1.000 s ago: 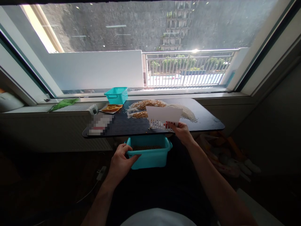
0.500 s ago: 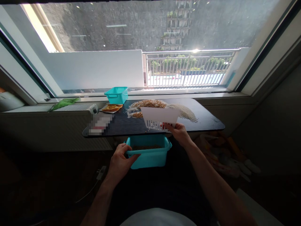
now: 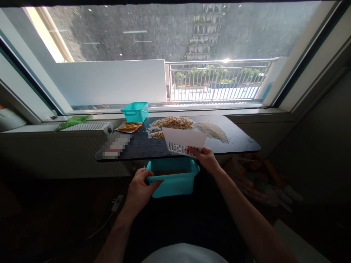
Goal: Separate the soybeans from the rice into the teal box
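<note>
My left hand [image 3: 140,186] grips the left end of a teal plastic bin [image 3: 172,188], thumb along the near rim and fingers at the corner. A layer of brown grains [image 3: 170,171] lies inside. My right hand [image 3: 207,159] pinches a thin white slotted scraper [image 3: 185,137] by its lower right side. The scraper is tilted over the table's near edge, just above and behind the bin, with slots along its lower edge. Behind it on the dark table [image 3: 236,142] lie a heap of yellow-orange kernels [image 3: 175,122] and a pile of pale rice-like grains [image 3: 212,130].
A second teal bin [image 3: 135,112] stands at the table's back left, beside an orange-and-white packet [image 3: 129,126]. A blurred flat item [image 3: 115,146] lies at the left corner. A radiator [image 3: 68,149] with a green cloth [image 3: 74,122] is left; bagged items [image 3: 260,182] sit low right.
The white scraper and my right hand have come slightly down toward the bin. My left hand keeps its hold on the bin. The camera view has shifted a little.
</note>
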A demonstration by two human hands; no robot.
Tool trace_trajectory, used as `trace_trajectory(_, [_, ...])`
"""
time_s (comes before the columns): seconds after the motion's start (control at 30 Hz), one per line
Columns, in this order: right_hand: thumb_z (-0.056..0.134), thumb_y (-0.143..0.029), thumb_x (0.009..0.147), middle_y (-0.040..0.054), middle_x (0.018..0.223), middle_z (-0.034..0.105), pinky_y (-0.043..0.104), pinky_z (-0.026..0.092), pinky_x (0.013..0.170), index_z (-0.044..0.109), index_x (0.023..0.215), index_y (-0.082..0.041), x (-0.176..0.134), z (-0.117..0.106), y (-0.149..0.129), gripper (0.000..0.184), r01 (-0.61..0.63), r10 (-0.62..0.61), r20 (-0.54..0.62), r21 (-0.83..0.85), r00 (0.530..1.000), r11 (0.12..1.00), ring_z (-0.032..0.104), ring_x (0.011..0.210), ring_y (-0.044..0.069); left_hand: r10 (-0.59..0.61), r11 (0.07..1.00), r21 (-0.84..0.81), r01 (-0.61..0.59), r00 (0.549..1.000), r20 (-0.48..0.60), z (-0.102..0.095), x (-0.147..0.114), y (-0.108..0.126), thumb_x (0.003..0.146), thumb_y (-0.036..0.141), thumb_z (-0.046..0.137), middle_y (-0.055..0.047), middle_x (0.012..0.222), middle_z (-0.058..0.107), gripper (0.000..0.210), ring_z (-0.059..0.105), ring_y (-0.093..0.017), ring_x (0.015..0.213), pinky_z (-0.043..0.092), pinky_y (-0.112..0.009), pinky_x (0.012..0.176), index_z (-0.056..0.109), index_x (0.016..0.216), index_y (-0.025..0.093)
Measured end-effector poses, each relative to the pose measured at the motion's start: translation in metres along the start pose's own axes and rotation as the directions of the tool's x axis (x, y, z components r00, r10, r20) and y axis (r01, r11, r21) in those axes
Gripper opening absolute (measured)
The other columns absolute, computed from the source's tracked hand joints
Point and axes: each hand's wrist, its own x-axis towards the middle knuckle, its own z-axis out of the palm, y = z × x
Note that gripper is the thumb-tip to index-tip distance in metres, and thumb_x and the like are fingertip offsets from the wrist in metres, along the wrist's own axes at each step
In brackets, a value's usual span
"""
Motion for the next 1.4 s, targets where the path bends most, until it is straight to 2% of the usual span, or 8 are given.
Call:
trace_trajectory(0.13, [0.079,-0.056,0.059,0.0047,0.083,0.077,0.039,0.057,0.078,0.078,0.076,-0.022,-0.006,0.0,0.009,0.038,-0.014,0.014,-0.009,-0.045,1.0,0.999,0.071,0.081,0.026,0.007,1.0,0.004,-0.007,1.0,0.007,-0.001,0.0,0.0,0.073,0.049,0.07,-0.002,0.093,0.057,0.03,0.06,-0.019,0.08,0.047,-0.027,0.067,0.059,0.07,0.021])
trace_trajectory(0.4, [0.08,-0.061,0.052,0.0068,0.08,0.076,0.043,0.055,0.079,0.077,0.074,-0.017,0.004,-0.037,0.011,0.049,0.023,-0.033,-0.105,-0.1,0.994,0.995,0.07,0.08,0.028,0.012,1.0,0.006,-0.012,1.0,0.011,0.002,0.0,0.003,0.073,0.047,0.068,-0.001,0.092,0.057,0.027,0.061,-0.02,0.085,0.047,-0.028,0.072,0.06,0.071,0.021])
trace_trajectory(0.57, [0.081,-0.058,0.052,0.0062,0.079,0.076,0.041,0.054,0.078,0.077,0.074,-0.017,0.011,-0.049,0.007,0.046,0.028,-0.045,-0.118,-0.139,0.992,0.99,0.07,0.079,0.027,0.013,1.0,0.009,-0.013,1.0,0.014,0.004,0.0,0.002,0.073,0.047,0.068,-0.002,0.093,0.058,0.028,0.061,-0.021,0.088,0.047,-0.029,0.074,0.059,0.072,0.021])
trace_trajectory(0.83, [0.079,-0.055,0.055,0.0036,0.067,0.072,0.035,0.051,0.067,0.074,0.067,-0.015,0.022,-0.053,0.001,0.042,0.055,-0.091,-0.161,-0.212,0.983,0.976,0.066,0.07,0.024,0.008,1.0,0.013,-0.008,1.0,0.026,0.005,0.001,0.001,0.073,0.047,0.069,-0.002,0.095,0.057,0.028,0.061,-0.021,0.089,0.046,-0.029,0.075,0.059,0.072,0.021])
trace_trajectory(1.1, [0.076,-0.056,0.057,0.0065,0.07,0.073,0.034,0.051,0.065,0.074,0.07,-0.015,0.047,-0.054,0.001,0.043,0.075,-0.12,-0.207,-0.214,0.971,0.974,0.067,0.072,0.023,0.01,1.0,0.01,-0.01,1.0,0.029,0.005,0.001,-0.001,0.073,0.047,0.069,-0.002,0.096,0.057,0.027,0.062,-0.021,0.088,0.047,-0.029,0.074,0.06,0.073,0.021])
trace_trajectory(1.4, [0.075,-0.055,0.059,0.0052,0.067,0.072,0.031,0.05,0.061,0.072,0.064,-0.017,0.037,-0.038,0.002,0.039,0.067,-0.088,-0.11,-0.183,0.99,0.981,0.065,0.066,0.02,0.02,1.0,0.007,-0.02,1.0,0.022,0.007,0.003,0.001,0.073,0.046,0.068,-0.003,0.097,0.058,0.026,0.062,-0.022,0.091,0.048,-0.031,0.079,0.059,0.072,0.021])
